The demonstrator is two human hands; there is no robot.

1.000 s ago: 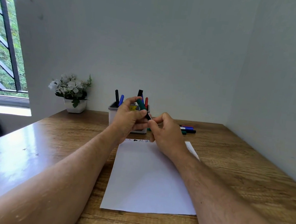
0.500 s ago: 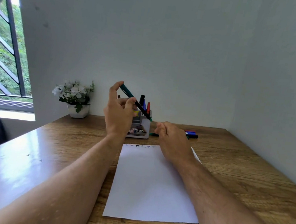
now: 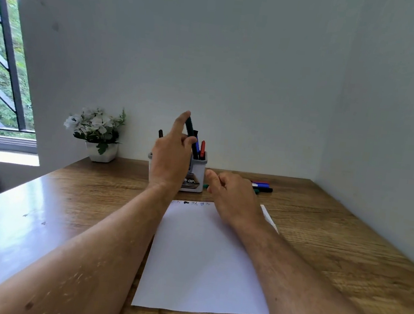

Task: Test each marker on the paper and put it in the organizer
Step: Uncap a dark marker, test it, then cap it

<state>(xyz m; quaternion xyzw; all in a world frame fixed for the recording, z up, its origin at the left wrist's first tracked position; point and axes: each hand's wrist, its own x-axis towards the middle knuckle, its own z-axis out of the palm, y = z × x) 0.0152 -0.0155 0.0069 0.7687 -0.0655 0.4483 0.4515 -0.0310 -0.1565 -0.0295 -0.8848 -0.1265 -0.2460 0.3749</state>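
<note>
A person's left hand is raised over a small white plastic desk organizer at the twelve o'clock end of a white sheet of paper on a wooden desk. Its thumb and fingers pinch a slim dark green marker, held nearly upright with its lower end down among the pens already in the organizer. The marker looks light, stiff and smooth; a pinch at mid-barrel should suit it.

The organizer holds a blue pen, a red pen and a dark pen at its left side, all standing upright.

The right hand hovers loosely open and empty at about one o'clock of the paper. Beyond it, several markers lie on the desk. Small test scribbles mark the paper's far edge.
</note>
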